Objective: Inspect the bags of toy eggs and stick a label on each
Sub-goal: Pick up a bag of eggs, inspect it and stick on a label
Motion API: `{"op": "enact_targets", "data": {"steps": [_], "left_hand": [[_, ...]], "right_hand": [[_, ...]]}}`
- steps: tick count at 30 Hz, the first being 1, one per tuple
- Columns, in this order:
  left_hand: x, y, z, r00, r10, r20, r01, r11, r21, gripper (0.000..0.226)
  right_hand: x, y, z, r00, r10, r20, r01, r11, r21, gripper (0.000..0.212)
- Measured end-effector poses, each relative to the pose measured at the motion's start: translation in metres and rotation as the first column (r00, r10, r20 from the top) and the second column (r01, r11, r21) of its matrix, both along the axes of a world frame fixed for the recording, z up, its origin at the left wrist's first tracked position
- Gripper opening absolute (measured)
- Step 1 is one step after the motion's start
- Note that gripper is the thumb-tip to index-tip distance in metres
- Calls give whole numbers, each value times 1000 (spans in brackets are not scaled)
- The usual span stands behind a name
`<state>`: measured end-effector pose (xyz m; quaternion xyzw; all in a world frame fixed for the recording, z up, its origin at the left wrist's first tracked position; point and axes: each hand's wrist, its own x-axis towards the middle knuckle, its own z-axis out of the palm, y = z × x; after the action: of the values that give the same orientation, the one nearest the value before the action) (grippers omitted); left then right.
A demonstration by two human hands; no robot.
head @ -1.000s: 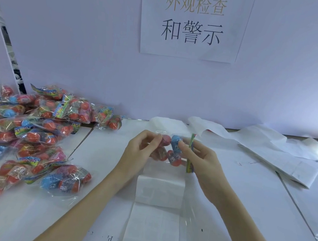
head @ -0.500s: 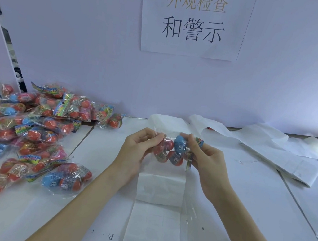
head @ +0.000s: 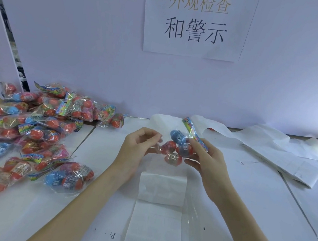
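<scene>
White bench (head: pixel 255 192), seams running diag. across top, faint marks and a printed "P" near front edge. Pale lilac wall (head: pixel 82 51) close behind, w/ paper sign (head: pixel 196 20) taped up: gold chars on top row, black below. Dark gap at far L between wall panels; contents too blurred to tell.

Held above bench centre: one clear bag of toy eggs (head: pixel 176 148), red and blue eggs inside, colourful header strip at top, tilted up-right. Right hand (head: pixel 206 166) on bag's R side, fingers and thumb curled round eggs and header. Left hand (head: pixel 136 149) on L side, thumb and forefinger together, pinching clear film at bag's edge; other fingers loosely curled.

Directly under hands: label sheet (head: pixel 154 230), white, gridded w/ small rectangles, far end folded up in a hump (head: pixel 163 187). Clear film lying along sheet's R edge.

L side of bench: pile of egg bags (head: pixel 32 134), many, overlapping, mostly red eggs w/ some blue, spread from wall to near front-L. Tan surface at far L edge, partly in view, can't tell what.

R side, back: crumpled white backing paper (head: pixel 271 146), long strips trailing along wall and toward R edge. Bright glare at far R.
</scene>
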<state>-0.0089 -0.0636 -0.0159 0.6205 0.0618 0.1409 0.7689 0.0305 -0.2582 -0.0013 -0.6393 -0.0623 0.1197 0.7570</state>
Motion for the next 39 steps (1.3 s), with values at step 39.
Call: {"op": "enact_targets", "data": {"steps": [39], "left_hand": [[-8, -5, 5, 980, -165, 114, 118, 934, 338, 42]], "right_hand": [[9, -8, -6, 993, 14, -121, 0, 993, 117, 44]]}}
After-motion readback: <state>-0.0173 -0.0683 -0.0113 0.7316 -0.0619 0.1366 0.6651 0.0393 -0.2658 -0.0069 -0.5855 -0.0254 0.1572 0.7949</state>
